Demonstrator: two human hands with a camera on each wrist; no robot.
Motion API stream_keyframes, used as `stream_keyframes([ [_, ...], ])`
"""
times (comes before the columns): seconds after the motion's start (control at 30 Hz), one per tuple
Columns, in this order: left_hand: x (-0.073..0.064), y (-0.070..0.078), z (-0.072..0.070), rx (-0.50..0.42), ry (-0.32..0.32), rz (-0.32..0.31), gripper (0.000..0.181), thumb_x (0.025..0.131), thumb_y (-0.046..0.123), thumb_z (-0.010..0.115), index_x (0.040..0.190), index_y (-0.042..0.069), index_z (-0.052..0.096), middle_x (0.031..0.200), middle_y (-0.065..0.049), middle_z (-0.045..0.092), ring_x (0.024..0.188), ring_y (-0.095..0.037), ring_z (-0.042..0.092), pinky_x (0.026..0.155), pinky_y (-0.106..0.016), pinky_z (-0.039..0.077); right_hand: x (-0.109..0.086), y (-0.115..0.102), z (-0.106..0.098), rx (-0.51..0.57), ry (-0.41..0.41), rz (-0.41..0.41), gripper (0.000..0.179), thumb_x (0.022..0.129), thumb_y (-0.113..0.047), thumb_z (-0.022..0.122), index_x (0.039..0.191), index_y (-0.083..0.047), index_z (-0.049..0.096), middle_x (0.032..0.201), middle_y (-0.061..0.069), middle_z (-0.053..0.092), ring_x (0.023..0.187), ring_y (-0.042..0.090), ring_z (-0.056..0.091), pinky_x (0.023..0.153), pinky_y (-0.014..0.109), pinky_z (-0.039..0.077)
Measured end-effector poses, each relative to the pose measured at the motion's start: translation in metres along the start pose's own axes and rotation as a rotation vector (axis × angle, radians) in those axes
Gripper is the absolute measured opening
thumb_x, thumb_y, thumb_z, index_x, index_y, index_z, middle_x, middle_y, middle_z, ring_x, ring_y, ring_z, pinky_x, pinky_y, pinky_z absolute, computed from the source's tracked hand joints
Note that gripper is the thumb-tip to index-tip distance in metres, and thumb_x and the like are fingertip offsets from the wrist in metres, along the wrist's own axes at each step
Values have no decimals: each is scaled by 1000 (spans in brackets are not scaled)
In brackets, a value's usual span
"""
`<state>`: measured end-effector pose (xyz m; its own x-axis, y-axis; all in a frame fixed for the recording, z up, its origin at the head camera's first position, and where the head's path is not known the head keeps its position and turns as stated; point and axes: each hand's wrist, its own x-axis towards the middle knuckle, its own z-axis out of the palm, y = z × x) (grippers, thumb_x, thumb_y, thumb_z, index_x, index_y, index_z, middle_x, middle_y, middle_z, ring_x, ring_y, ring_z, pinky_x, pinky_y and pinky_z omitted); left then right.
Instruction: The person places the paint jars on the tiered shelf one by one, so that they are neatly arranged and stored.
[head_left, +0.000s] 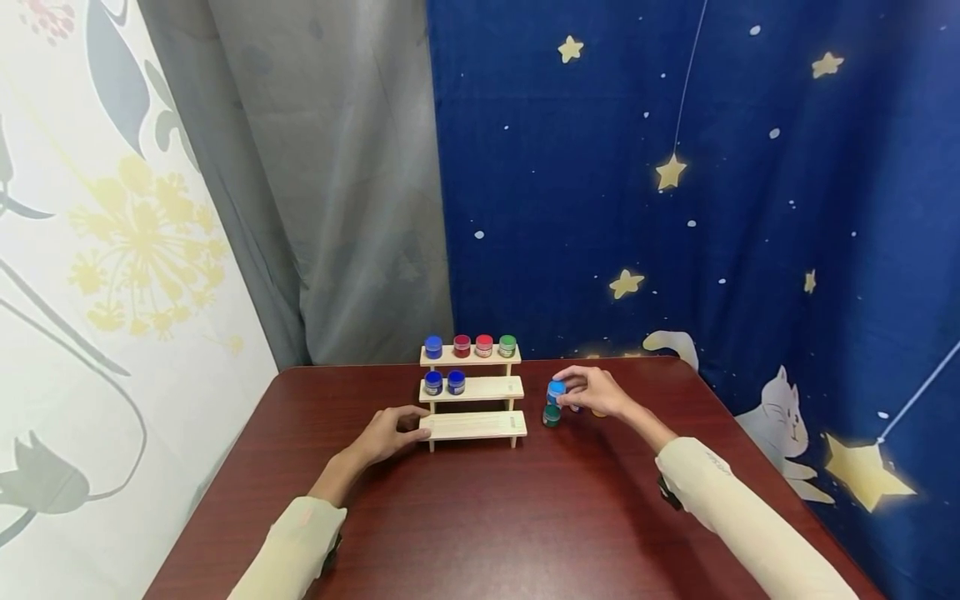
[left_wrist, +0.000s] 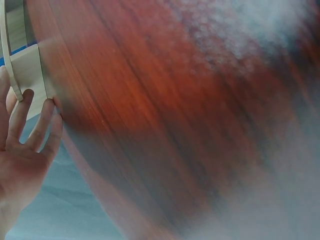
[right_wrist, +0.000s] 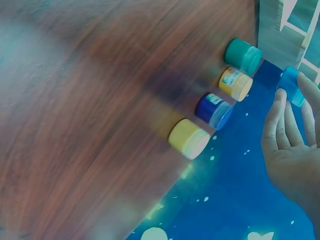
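My right hand (head_left: 596,392) pinches a small light-blue paint jar (head_left: 555,392) between thumb and fingers, just above a dark green jar (head_left: 551,416) in the head view. The right wrist view shows that light-blue jar (right_wrist: 291,86) at the fingertips. At the left end of the lowest step of a three-tier wooden stand (head_left: 474,426), my left hand (head_left: 386,433) rests with its fingers fairly straight against the wood. Blue, dark red, red and green jars (head_left: 507,346) line the top step. Two dark blue jars (head_left: 456,382) sit on the middle step's left side.
In the right wrist view, a green jar (right_wrist: 243,56), an orange-yellow jar (right_wrist: 235,83), a dark blue jar (right_wrist: 214,111) and a pale yellow jar (right_wrist: 189,138) stand in a row on the brown table (head_left: 480,517). Behind the table hangs a blue starry curtain (head_left: 570,208).
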<state>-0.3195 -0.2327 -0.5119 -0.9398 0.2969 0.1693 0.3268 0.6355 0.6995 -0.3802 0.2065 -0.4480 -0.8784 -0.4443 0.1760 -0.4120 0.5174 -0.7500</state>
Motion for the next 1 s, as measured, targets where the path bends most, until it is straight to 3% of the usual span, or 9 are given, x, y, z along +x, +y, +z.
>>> stream_keyframes([
  [0.3,-1,1,0,8,1,-3,35,94,27,80,126,12,73,106,-4,75,94,-17,69,87,-40,58,16,-16,13,4,-24,-59,40,88,-8,84,125,1,71,111,19,75,102,31,74,83,38,60],
  [0.5,-1,1,0,9,5,3,35,95,26,79,126,12,73,106,-4,75,94,-17,69,86,-40,58,27,-29,25,20,-37,-52,40,89,-9,84,126,-1,71,113,16,76,104,28,74,85,34,60],
  [0.73,-1,1,1,2,6,7,34,95,25,79,125,12,73,107,-5,75,96,-19,70,89,-43,58,39,-42,40,60,-76,-95,39,90,-3,81,126,5,69,114,22,74,104,35,73,85,36,60],
  [1.0,-1,1,1,-3,4,11,33,95,26,79,125,13,74,107,-4,75,96,-18,70,90,-44,57,51,-52,54,20,-76,-72,39,89,-10,84,126,-3,72,118,17,74,110,31,72,90,40,59],
])
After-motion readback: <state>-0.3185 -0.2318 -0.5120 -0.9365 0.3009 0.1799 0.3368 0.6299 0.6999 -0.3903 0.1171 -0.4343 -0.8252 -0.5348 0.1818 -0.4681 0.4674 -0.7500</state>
